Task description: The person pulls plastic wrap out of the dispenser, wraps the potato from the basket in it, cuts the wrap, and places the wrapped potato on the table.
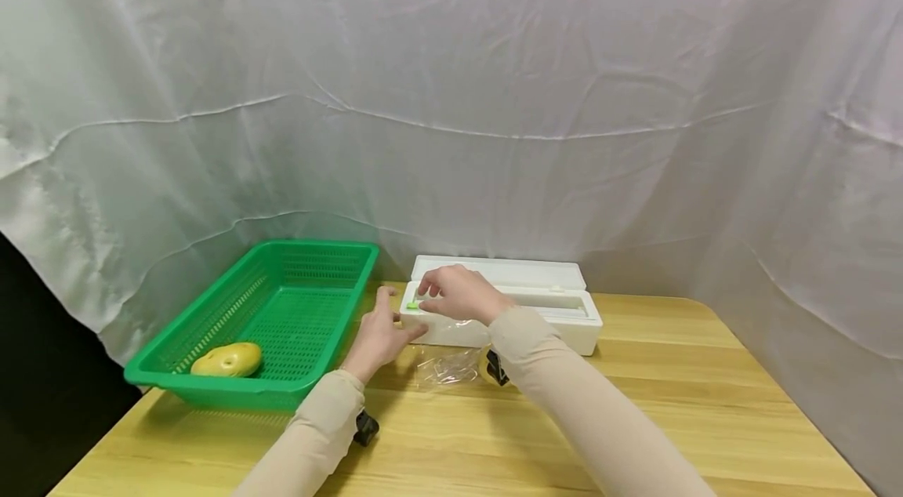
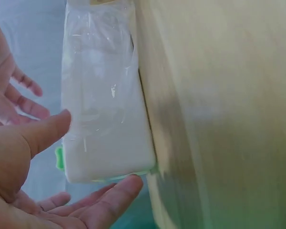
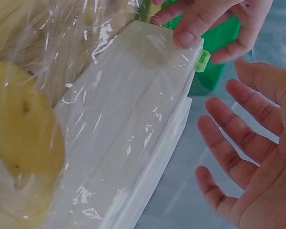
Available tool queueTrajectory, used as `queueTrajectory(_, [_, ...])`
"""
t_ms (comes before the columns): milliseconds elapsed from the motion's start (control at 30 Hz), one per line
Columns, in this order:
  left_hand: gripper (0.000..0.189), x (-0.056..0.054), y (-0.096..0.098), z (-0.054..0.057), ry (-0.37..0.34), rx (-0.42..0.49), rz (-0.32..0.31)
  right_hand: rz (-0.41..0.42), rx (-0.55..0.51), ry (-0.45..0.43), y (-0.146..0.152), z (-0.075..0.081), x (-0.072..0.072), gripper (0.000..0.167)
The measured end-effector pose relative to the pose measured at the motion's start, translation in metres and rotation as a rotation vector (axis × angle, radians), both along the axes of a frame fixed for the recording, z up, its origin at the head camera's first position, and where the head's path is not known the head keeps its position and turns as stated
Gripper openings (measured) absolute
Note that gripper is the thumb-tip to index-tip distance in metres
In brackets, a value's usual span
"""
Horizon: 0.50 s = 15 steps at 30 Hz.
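A white cling film dispenser box stands with its lid raised and a small green slider at its left end. Clear film hangs down its front onto the table. Under the film in the right wrist view lies a yellow potato-like item, mostly hidden by my arm in the head view. My left hand is at the box's left end, fingers spread; its thumb is by the front corner. Over the box's left part hovers my right hand, fingers loosely bent and holding nothing.
To the left stands a green perforated basket with another yellow potato-like item in its near left corner. A light curtain hangs behind the wooden table.
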<state>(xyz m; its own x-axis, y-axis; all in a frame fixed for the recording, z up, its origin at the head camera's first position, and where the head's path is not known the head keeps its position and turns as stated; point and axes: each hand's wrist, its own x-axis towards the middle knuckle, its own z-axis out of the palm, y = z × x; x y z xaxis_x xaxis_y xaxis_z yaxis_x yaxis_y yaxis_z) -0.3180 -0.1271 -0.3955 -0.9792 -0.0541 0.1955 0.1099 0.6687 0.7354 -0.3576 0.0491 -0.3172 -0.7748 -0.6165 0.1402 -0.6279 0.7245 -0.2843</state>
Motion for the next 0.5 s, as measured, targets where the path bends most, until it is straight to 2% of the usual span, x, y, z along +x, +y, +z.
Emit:
queueTrajectory(100, [0.080, -0.002, 0.000, -0.003, 0.019, 0.006, -0.016, -0.005, 0.003, 0.000, -0.004, 0.001, 0.000, 0.022])
queueTrajectory(333, [0.068, -0.007, 0.001, -0.010, 0.046, -0.030, -0.031, -0.027, 0.010, -0.003, -0.011, -0.005, -0.005, 0.024])
queueTrajectory(500, [0.066, -0.008, 0.001, -0.012, 0.033, -0.042, -0.016, -0.044, 0.021, 0.019, -0.016, -0.009, -0.006, 0.017])
